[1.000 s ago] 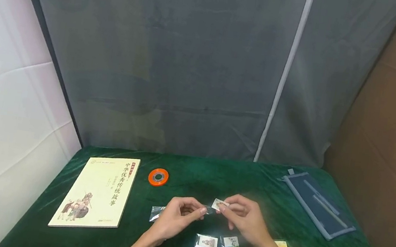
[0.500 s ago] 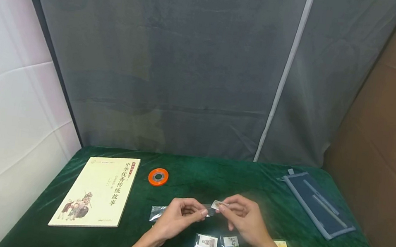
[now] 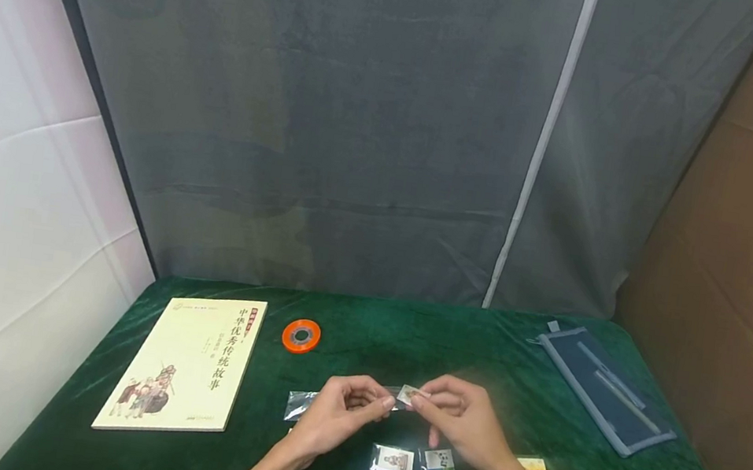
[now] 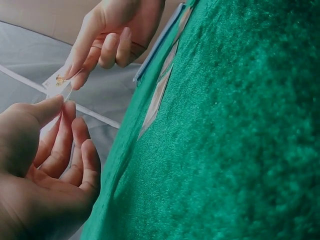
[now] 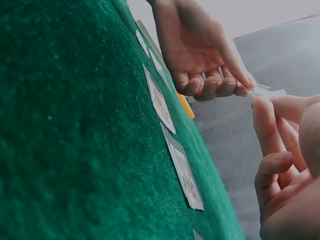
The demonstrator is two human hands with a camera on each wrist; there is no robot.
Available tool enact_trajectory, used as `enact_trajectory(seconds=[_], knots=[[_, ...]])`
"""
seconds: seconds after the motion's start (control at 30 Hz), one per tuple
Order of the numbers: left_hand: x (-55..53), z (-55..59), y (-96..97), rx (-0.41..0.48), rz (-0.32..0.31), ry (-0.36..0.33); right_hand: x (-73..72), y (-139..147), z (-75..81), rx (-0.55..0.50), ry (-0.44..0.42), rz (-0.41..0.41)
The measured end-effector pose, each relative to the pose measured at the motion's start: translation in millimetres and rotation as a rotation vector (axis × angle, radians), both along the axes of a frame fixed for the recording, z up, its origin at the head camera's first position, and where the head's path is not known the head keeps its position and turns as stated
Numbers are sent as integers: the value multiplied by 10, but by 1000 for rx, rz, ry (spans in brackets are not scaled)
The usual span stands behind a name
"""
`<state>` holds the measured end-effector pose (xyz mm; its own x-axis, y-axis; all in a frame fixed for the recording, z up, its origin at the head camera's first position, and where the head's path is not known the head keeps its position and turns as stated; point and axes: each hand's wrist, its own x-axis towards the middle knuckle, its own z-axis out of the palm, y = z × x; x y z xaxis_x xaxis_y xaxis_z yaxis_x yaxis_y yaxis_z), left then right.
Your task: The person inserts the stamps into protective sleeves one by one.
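My left hand (image 3: 340, 413) pinches a small clear plastic sleeve (image 3: 393, 390) between thumb and index finger. Facing it, my right hand (image 3: 466, 420) pinches a small stamp (image 3: 408, 395) with a pale border and a printed picture. In the left wrist view the stamp (image 4: 53, 83) sits right at the sleeve's edge, its far part covered by the right fingertips. Both hands are raised over the green cloth. Below them lie a sleeved stamp (image 3: 393, 460) with a grey figure and another sleeved stamp (image 3: 438, 461) in blue and green.
An orange stamp (image 3: 535, 469) lies partly behind the right forearm. A clear sleeve (image 3: 298, 406) is left of the left hand. Farther out are a cream book (image 3: 187, 369), an orange tape roll (image 3: 301, 336) and a blue zip pouch (image 3: 606, 388) on the green cloth (image 3: 364, 329).
My right hand has shifted slightly left, bringing the stamp over against the sleeve, and the stamp's tilt has changed. My left hand has stayed almost still.
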<state>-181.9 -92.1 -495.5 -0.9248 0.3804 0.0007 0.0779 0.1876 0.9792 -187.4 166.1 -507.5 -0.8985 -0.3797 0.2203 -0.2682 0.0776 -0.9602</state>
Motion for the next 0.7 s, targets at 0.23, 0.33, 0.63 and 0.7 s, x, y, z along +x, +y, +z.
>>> enact_trajectory(seconds=[0.23, 0.33, 0.63, 0.7], knots=[[12, -3, 13, 5, 17, 12, 1, 6, -21, 29, -24, 16], [18, 1, 19, -12, 23, 13, 6, 3, -20, 43, -11, 9], [27, 23, 45, 11, 31, -11, 19, -12, 5, 67, -10, -3], [27, 26, 50, 20, 26, -16, 21, -14, 7, 70, -12, 1]])
